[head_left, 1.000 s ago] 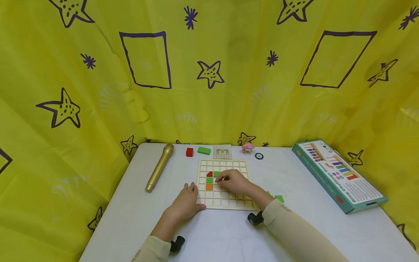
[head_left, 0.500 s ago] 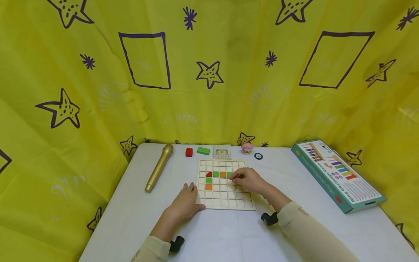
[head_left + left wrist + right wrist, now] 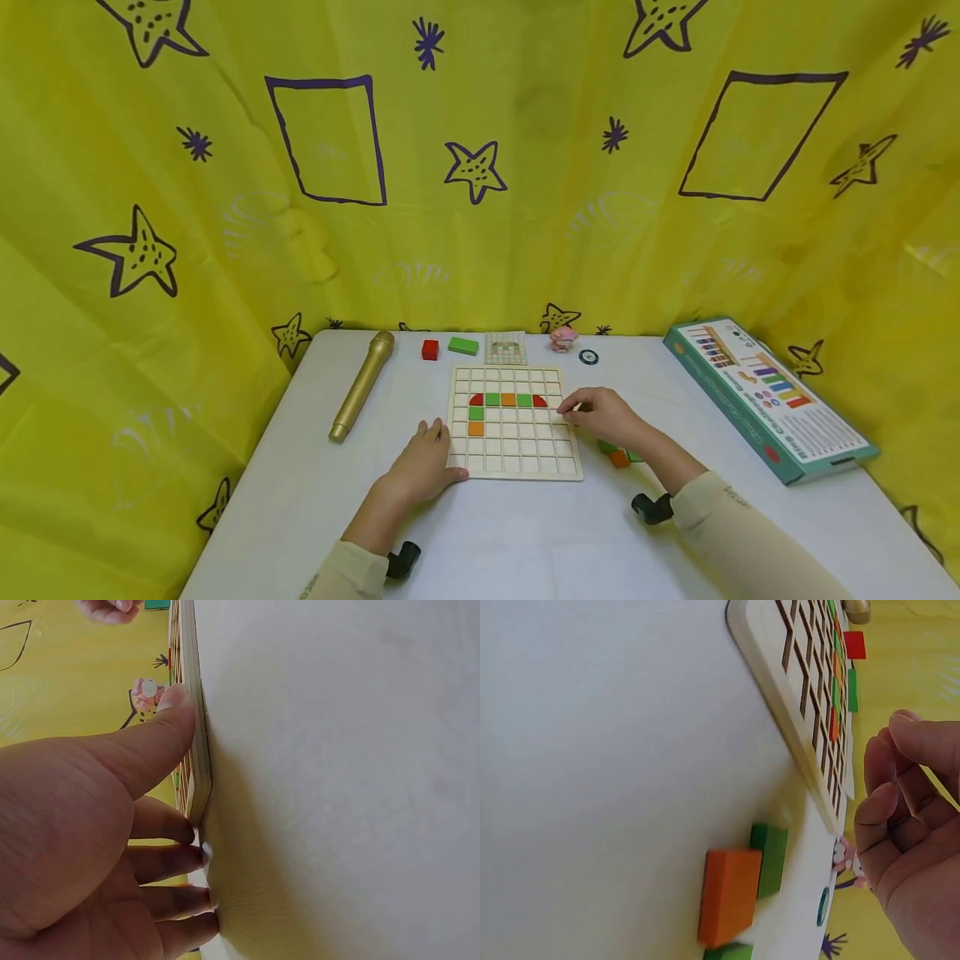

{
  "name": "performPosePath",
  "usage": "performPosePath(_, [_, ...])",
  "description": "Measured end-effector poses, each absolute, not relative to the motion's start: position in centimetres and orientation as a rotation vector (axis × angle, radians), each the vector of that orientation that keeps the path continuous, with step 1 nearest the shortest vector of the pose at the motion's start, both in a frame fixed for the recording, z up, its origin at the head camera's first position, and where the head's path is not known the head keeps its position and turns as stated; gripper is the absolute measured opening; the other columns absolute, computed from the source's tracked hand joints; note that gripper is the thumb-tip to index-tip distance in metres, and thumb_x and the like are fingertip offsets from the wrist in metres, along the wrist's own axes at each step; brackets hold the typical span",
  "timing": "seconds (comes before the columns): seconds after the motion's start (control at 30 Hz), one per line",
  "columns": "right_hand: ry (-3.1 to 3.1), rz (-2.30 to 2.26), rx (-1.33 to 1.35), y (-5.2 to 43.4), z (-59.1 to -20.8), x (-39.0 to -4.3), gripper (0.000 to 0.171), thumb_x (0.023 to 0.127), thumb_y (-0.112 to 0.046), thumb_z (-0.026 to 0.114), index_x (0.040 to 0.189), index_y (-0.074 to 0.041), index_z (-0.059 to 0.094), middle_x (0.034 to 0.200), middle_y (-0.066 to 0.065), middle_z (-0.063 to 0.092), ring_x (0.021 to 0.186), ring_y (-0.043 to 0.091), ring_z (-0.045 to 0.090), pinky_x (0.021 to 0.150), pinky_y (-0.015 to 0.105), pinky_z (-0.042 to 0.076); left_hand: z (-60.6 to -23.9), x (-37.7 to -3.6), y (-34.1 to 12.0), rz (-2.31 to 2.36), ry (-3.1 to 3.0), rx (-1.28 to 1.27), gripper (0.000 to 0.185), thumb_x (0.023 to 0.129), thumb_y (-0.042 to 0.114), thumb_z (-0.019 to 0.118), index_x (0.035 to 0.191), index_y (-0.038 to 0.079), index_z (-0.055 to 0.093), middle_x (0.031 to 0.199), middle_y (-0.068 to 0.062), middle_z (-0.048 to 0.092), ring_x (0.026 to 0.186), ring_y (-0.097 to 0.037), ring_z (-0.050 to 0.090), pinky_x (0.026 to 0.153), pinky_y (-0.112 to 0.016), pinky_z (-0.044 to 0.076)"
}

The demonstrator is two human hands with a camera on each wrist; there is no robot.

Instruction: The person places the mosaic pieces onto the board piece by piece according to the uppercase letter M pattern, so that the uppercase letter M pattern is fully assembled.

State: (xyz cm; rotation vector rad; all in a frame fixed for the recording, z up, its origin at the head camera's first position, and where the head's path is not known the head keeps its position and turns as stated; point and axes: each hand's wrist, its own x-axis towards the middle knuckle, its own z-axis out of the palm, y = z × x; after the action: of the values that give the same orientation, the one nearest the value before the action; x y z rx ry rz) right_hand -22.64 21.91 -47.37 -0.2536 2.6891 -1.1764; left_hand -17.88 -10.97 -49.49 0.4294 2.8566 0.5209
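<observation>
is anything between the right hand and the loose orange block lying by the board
Nothing visible. The right hand hovers empty at the grid board's right edge, and the orange block lies on bare table just beside its wrist, with green blocks touching it.

Both arms wear long, pale beige sleeves that end at the wrists, leaving the left hand (image 3: 423, 462) and right hand (image 3: 603, 415) bare. A small black camera is strapped under each wrist, behind the fingers (image 3: 176, 859).
</observation>
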Motion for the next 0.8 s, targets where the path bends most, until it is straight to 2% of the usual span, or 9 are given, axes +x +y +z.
performPosePath(0.17, [2.679,-1.182,-0.172,23.5,-47.5,-22.0,0.011,0.096,-0.014,0.069,0.103,-0.012,0.076,0.097,0.003,0.066,0.083,0.022,0.055,0.068,0.030,0.052,-49.7,-18.0,-11.0,0.511,2.854,0.432,0.086,0.089,0.042,0.075,0.147,-0.012,0.040,0.157,-0.027,0.034,0.147,-0.047,0.024,0.115,-0.054,0.031])
performPosePath(0.5, [2.731,-1.151,-0.128,26.0,-48.3,-21.0,0.011,0.095,-0.016,0.070,0.103,-0.012,0.076,0.094,0.002,0.066,0.082,0.021,0.056,0.070,0.033,0.050,-49.7,-17.9,-11.2,0.506,2.875,0.497,0.085,0.089,0.042,0.074,0.144,-0.015,0.042,0.153,-0.030,0.037,0.143,-0.051,0.028,0.113,-0.055,0.034])
performPosePath(0.8, [2.721,-1.186,-0.091,27.9,-48.6,-19.9,0.010,0.094,-0.011,0.070,0.102,-0.009,0.075,0.095,0.005,0.065,0.078,0.022,0.057,0.064,0.032,0.053,-49.5,-17.9,-11.1,0.501,2.869,0.470,0.086,0.089,0.042,0.075,0.145,-0.013,0.042,0.154,-0.029,0.037,0.144,-0.050,0.027,0.113,-0.055,0.034])
